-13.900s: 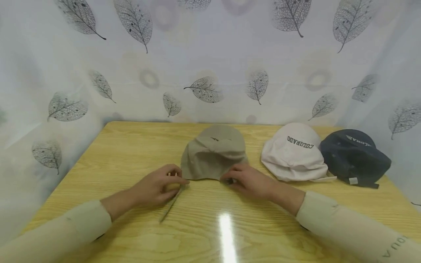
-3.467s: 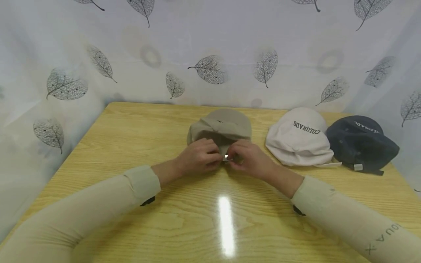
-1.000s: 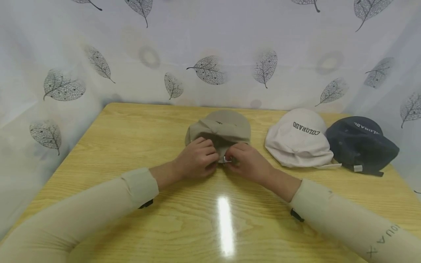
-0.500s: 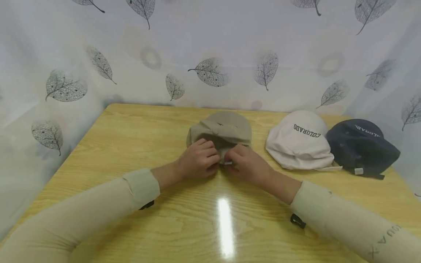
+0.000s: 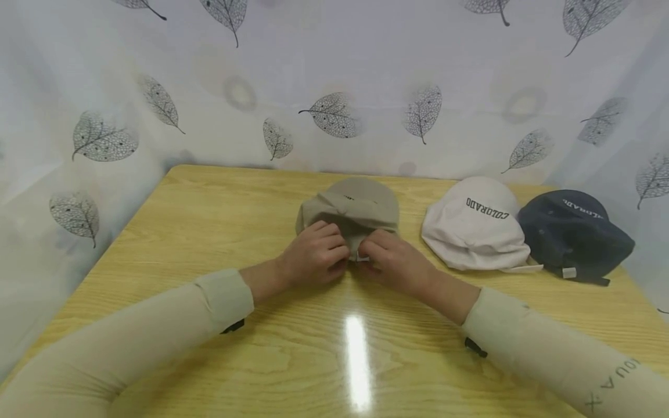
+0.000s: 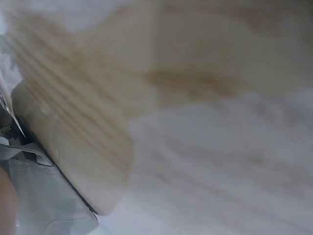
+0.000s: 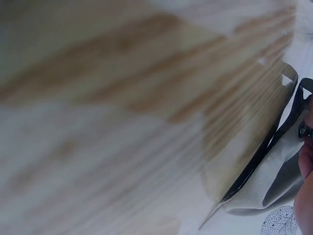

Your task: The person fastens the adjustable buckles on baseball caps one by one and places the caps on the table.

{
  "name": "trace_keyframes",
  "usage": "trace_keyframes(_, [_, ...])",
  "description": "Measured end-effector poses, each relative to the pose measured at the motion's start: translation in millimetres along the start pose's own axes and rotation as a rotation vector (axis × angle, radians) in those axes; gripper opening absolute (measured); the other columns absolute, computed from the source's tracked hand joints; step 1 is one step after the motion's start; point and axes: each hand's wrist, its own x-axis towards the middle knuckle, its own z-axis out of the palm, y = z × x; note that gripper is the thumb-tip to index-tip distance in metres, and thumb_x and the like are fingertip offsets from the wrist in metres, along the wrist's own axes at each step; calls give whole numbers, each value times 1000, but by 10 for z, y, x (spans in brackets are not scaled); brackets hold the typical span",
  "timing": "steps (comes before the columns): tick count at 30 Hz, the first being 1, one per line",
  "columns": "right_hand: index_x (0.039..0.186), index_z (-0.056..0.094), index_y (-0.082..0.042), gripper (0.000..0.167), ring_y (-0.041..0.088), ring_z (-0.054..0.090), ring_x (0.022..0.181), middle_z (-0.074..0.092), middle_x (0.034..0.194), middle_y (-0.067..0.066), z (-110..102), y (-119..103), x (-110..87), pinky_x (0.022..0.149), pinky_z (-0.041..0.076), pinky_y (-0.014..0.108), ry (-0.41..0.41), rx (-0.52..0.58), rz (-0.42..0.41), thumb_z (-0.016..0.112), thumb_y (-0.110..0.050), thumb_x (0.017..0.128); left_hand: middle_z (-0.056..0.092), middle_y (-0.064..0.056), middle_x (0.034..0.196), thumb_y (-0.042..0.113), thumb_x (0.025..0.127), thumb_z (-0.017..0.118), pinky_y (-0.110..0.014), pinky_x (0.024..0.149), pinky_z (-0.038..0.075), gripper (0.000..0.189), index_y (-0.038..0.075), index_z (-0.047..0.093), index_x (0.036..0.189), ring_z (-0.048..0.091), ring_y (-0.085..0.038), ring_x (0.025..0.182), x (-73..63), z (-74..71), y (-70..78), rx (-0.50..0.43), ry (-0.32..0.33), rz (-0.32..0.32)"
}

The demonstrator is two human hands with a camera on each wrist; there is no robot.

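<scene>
In the head view, a khaki baseball cap (image 5: 360, 200) lies at the middle of the table, its back opening toward me. My left hand (image 5: 316, 252) grips the cap's back strap from the left, fingers curled. From the right, my right hand (image 5: 392, 258) pinches a small silver buckle (image 5: 362, 257) on that strap. The two hands are close together, and the strap between them is mostly hidden by fingers. In the left wrist view only the edge of the hand and the cap's side (image 6: 49, 196) show. The right wrist view has the dark buckle end and fingers (image 7: 305, 164) at its right edge.
To the right lie a cream cap (image 5: 473, 226) lettered COLORADO and a navy cap (image 5: 575, 238), side by side. The glossy wooden table (image 5: 209, 197) reaches back to a white curtain (image 5: 209, 116) with leaf prints.
Earlier, the left hand held a loose strap end left of the cap; it has since come in beside the right hand at the buckle. Over the last second the fingers have shifted only slightly.
</scene>
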Motion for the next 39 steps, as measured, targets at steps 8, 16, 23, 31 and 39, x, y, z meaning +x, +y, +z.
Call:
trace_keyframes(8, [88,60,-4,30,20,61,86,63,90,5,-8,-12,16,77,52,30,12,28,-13,84,0,71,66,0,78,12,76,77,-31,67,46,8,10,69,79,57,-19,74,8,12,-2,-18,30,23])
trace_keyframes(16, [88,60,-4,31,20,61,87,63,91,5,-4,-21,21,77,52,30,14,35,-9,84,0,70,67,0,80,13,76,76,-31,69,46,8,10,70,81,57,-18,76,-7,17,-2,-21,24,9])
trace_keyframes(23, [84,59,-4,28,21,61,88,63,91,5,-6,-20,16,79,53,31,16,17,-5,82,2,70,68,0,83,21,80,75,-33,73,47,11,11,72,82,59,-19,80,-7,-9,14,-1,-70,-65])
trace_keyframes(31, [82,60,-5,27,20,60,88,64,92,5,-2,2,-1,78,52,29,14,42,-17,84,1,70,67,0,84,19,81,75,-32,72,48,8,11,73,83,59,-18,79,3,-4,28,-16,-64,-27])
trace_keyframes(39, [82,60,-6,25,19,59,85,65,91,5,-14,-3,20,75,51,29,2,66,-43,80,5,72,67,0,81,15,78,75,-29,66,45,7,10,71,79,57,-17,75,22,12,25,10,-1,56])
